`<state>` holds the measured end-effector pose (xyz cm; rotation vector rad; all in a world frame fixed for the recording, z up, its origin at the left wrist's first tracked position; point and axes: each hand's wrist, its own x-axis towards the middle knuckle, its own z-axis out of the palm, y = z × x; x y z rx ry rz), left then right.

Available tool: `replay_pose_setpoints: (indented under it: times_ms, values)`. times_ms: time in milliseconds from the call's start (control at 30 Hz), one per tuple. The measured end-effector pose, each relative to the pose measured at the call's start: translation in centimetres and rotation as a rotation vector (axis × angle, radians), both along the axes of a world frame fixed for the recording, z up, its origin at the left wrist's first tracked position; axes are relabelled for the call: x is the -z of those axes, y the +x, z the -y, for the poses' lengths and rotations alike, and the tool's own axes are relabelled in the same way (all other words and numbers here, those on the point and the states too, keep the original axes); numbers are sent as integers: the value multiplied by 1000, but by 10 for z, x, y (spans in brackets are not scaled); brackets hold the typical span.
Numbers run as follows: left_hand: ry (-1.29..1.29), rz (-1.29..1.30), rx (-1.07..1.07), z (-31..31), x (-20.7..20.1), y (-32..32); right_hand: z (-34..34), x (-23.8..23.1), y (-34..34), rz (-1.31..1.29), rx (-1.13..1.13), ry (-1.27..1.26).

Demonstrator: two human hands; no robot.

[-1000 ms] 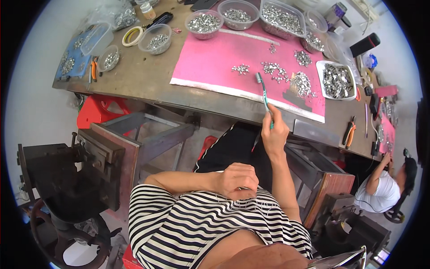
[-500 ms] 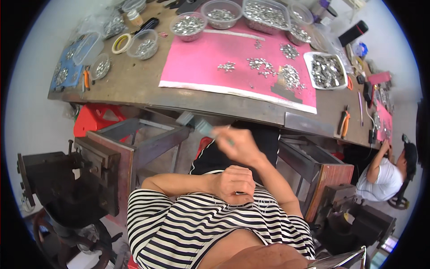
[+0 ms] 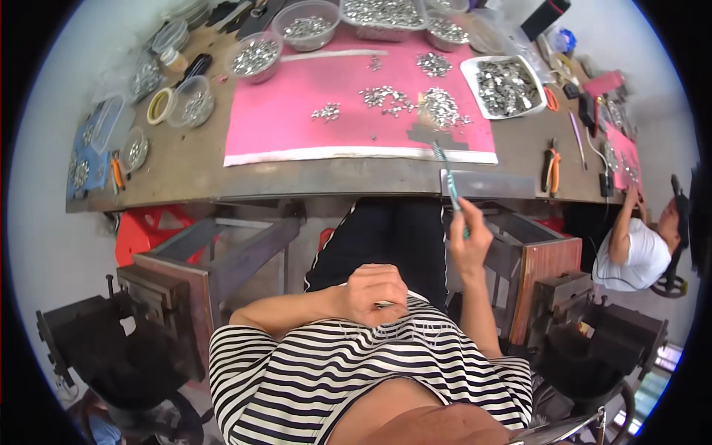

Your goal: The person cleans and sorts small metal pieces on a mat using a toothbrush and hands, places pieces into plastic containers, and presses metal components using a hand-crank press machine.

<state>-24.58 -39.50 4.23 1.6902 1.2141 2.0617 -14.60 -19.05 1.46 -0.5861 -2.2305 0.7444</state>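
So the thing to look at here is how the toothbrush [image 3: 450, 179] sits in the right hand [image 3: 471, 239], right of centre in the frame. Thumb and fingers are clamped on the handle, so that grip's together on it. The long axis runs mostly up the frame with a bit of a lean left, and the bristle end is the far one, over the white edge strip [image 3: 356, 157] of the pink mat [image 3: 271, 137]. Can't tell if it's touching or just hanging above.

The heap of silver bits [image 3: 443, 109] is almost straight up the frame from the bristles, near but apart, with the loose scatter [image 3: 384, 98] further left. I'd say that line from brush head to heap is what matters most, and the right hand is clearly the nearer one.

Left hand [image 3: 377, 295] is well below at lower centre, in front of the striped shirt [image 3: 326, 371], fingers curled in together. Nothing visible in it, though I can't see inside the curl.
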Motion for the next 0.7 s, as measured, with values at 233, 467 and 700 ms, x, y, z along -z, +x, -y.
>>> replay_pose_setpoints:
  times_ms: [233,467,700]
  values:
    - [91,-271,-184,2,-6,-13,39,31,-29,14,0,50]
    - [-476,-629,-730,-44,2,-156,39,24,-31,57,-50,103]
    - [-547,-890,-602,-70,28,-193,37,11,-27,73,-39,-46]
